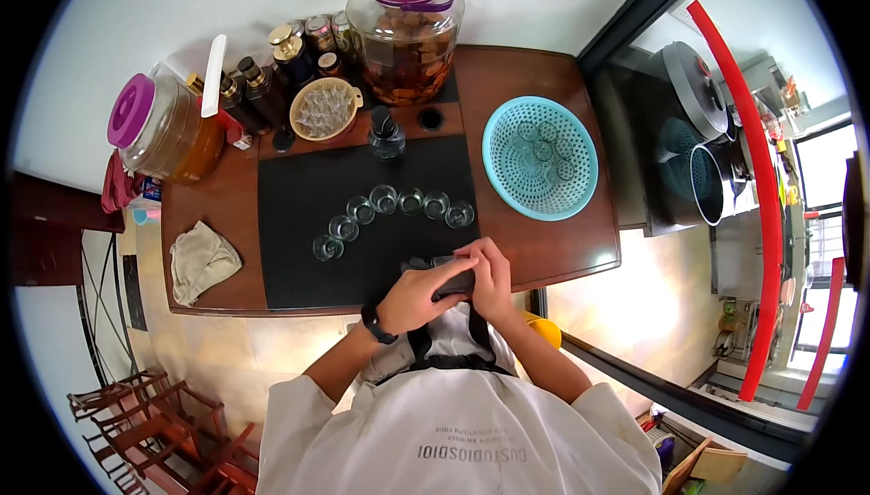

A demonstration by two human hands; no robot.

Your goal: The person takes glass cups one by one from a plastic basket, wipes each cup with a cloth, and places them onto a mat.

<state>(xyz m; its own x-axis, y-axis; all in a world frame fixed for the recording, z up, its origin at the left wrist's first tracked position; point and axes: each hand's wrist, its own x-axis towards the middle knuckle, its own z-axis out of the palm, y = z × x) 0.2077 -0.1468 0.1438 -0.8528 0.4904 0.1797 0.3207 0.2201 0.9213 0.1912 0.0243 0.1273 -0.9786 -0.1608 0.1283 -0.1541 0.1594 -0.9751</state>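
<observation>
At the front edge of the black mat (308, 196), my left hand (419, 297) and my right hand (490, 282) meet with their fingers together. Between them is a small dark thing (453, 286), mostly covered by the fingers, so I cannot make out its kind. Beyond my hands, several small clear glasses (383, 198) stand in a curved row on the mat. Behind that arc is a clear glass bottle with a dark top (387, 140).
A blue colander (489, 169) holding several glasses stands on the right. A folded cloth (205, 264) lies at the left. Along the back are two purple-lidded jars (405, 42) (172, 146), dark bottles (265, 92) and a small basket of wrapped pieces (349, 130).
</observation>
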